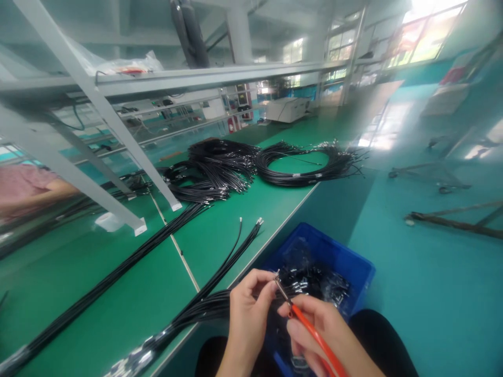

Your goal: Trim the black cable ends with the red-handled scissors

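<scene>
My left hand (251,301) is closed in a pinch, thumb against fingertips, on a small metal piece (277,274). Whether that piece is joined to a cable is hidden by my fingers. Wrapped round the red handles of a pair of pliers (312,329) is my right hand (330,327). The metal jaws point up and left and meet the small piece at my left fingertips. A bundle of black cables (212,306) runs along the table edge and passes behind my left hand.
Below the hands stands a blue bin (346,251) with black and metal parts in plastic. Coiled black cables (294,178) and another cable pile (220,167) lie on the green table (220,246). A white shelf post (129,152) rises at left. A person's arm (43,193) shows beyond.
</scene>
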Demonstrator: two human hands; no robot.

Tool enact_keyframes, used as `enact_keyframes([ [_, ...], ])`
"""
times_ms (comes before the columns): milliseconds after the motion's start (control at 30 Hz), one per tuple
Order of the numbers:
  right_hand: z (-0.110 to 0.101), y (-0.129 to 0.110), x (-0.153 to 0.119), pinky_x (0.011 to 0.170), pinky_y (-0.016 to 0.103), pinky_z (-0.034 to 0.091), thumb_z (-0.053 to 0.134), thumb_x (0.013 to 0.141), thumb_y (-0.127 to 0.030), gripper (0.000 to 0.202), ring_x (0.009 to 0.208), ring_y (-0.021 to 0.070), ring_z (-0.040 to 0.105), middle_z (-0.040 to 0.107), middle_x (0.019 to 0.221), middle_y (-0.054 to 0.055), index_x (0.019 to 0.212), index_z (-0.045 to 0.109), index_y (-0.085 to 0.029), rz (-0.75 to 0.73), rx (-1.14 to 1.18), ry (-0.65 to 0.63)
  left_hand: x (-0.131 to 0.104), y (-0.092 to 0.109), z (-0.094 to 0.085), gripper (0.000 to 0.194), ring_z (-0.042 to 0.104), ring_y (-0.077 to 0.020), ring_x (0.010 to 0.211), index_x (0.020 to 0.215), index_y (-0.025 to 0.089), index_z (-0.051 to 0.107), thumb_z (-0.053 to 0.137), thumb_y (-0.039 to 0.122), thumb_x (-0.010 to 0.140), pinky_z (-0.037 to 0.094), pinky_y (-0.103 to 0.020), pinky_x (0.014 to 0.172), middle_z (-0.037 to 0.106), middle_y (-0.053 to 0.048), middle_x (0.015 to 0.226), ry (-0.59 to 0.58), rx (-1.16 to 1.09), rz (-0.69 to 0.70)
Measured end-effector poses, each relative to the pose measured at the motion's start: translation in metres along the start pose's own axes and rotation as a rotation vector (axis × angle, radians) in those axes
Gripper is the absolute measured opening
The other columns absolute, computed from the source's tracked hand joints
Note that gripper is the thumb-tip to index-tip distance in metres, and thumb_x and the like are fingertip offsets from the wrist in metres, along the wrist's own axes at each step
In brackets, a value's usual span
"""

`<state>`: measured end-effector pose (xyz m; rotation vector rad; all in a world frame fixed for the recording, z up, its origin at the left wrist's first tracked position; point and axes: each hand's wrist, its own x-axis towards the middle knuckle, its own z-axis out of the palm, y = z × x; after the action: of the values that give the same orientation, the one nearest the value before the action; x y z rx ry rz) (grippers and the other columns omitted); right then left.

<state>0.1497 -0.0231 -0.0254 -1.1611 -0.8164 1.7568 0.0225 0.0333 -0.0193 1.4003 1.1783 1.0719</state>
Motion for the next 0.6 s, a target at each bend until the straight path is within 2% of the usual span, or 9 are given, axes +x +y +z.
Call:
enact_keyframes([
  [200,0.0004,-0.003,0.0037,0.025,0.015,0.024,0.069,0.065,-0.049,0.046,0.021,0.0022,0.036,0.061,0.052,-0.002,0.091,0.056,-0.013,-0.035,0.058,-0.02,-0.0012,-0.001,-0.0009,0.007,0.061,-0.0159,0.064,0.074,0.016,0.067,0.061,0.02,0.076,0.047,-0.024,0.062,0.068,-0.002,0.068,-0.037,0.049,0.027],
  [400,-0.0051,-0.002,0.0058,0.025,0.015,0.022,0.064,0.069,-0.053,0.046,0.022,0.003,0.038,0.062,0.052,-0.001,0.09,0.053,-0.014,-0.057,0.048,-0.055,-0.0003,-0.0007,0.002,0.007,0.061,-0.0169,0.065,0.073,0.017,0.067,0.061,0.02,0.076,0.047,-0.024,0.062,0.068,-0.001,0.068,-0.022,0.093,0.032],
  [500,-0.0057,-0.0022,0.0039,0.027,0.016,0.024,0.064,0.071,-0.047,0.037,0.021,0.0037,0.037,0.061,0.049,-0.002,0.087,0.054,-0.015,0.0,-0.02,-0.033,0.0005,-0.0062,0.0005,0.008,0.062,-0.0174,0.067,0.076,0.018,0.067,0.059,0.021,0.078,0.047,-0.025,0.064,0.068,-0.001,0.071,-0.037,0.13,0.05],
  [600,-0.0055,0.0045,0.0013,0.037,0.017,0.035,0.07,0.065,-0.027,0.021,0.033,0.0061,0.046,0.059,0.051,-0.003,0.079,0.059,-0.016,-0.035,-0.095,0.077,0.0017,-0.009,-0.0009,0.009,0.062,-0.0179,0.069,0.079,0.019,0.067,0.058,0.021,0.078,0.047,-0.025,0.065,0.068,-0.001,0.074,-0.01,0.193,0.096],
])
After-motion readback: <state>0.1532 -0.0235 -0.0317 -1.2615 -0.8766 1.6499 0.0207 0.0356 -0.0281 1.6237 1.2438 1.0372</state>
